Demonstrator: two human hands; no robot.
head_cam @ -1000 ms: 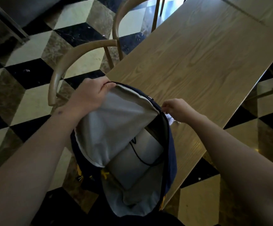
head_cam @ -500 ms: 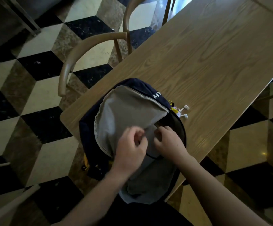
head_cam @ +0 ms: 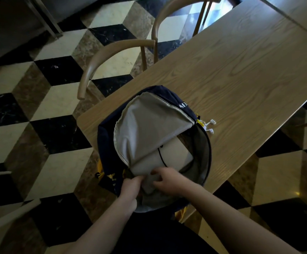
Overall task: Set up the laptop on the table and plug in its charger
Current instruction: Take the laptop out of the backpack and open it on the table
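A navy backpack with grey lining lies open on the near corner of the wooden table. Inside it a silver laptop shows, partly covered by the folded-back grey flap. A thin black cord runs across the laptop's lid. My left hand and my right hand both grip the laptop's near end, fingers over its edge. The rest of the charger is hidden.
Two white zipper pulls lie on the table beside the bag. Two curved wooden chairs stand at the table's left side. The floor is black, cream and brown tile. A second table adjoins at the far right.
Both hands left the bag's rim and zipper, went into the opening and slid toward me onto the laptop's near end. More of the laptop shows now.
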